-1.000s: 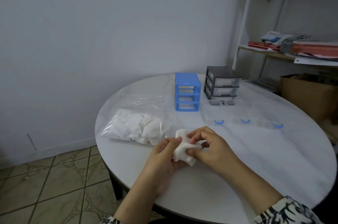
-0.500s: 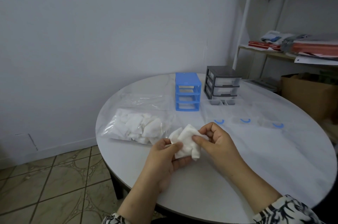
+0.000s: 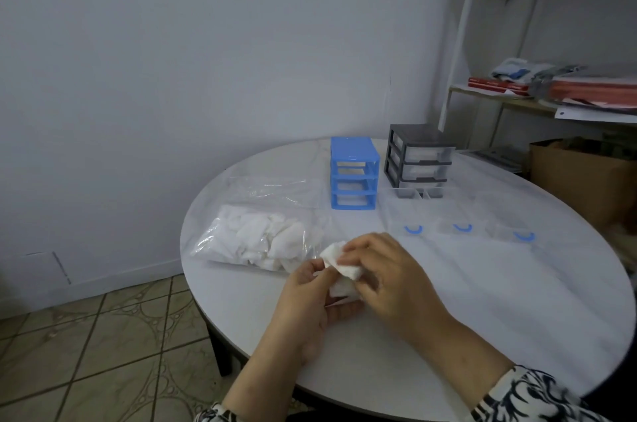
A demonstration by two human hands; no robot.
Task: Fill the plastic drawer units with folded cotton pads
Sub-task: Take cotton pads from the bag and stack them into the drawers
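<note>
Both hands pinch soft crumpled white cotton pad (image 3: pixel 339 268) above round table (image 3: pixel 482 301).

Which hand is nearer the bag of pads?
Left. The left hand sits just beside the bag of pads; the right hand is farther away, across the held pad.

A round white table (image 3: pixel 448 318) carries the things; toward its left edge lies a clear plastic bag of white cotton pads (image 3: pixel 256 244), with a second, flat clear bag (image 3: pixel 275 189) just behind it; at the far side stands a blue drawer frame (image 3: pixel 354 178), all three slots open, and just to its right a grey drawer unit (image 3: pixel 418 156) with clear drawers, a small divided tray (image 3: pixel 418 193) touching its foot; nearer, three clear drawers with blue handles (image 3: pixel 413 229) (image 3: pixel 462 228) (image 3: pixel 524 236) sit in a row.
</note>
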